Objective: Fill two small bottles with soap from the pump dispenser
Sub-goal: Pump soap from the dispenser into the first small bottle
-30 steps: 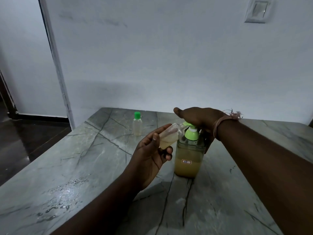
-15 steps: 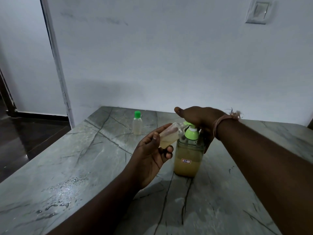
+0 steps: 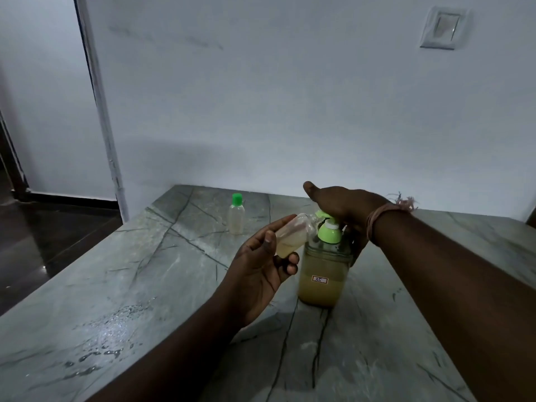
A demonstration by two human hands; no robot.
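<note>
The left hand [image 3: 261, 274] is raised palm-up, its thumb and curled fingers holding an uncapped small bottle [image 3: 293, 235], tilted with its mouth toward the pump dispenser [image 3: 324, 268]. The right hand [image 3: 345, 210] is laid flat on the pump head. Two small bottles are seen; the capped bottle [image 3: 236, 214] stands upright on the worktop [image 3: 145, 285], beyond the left hand.

Left hand [image 3: 262, 264] curled, right hand [image 3: 340, 206] flat

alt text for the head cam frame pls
A left hand holds a small uncapped bottle, tilted, at the nozzle of a pump dispenser while the right hand rests on the pump. A second, green-capped bottle stands behind on the marble table.
</note>
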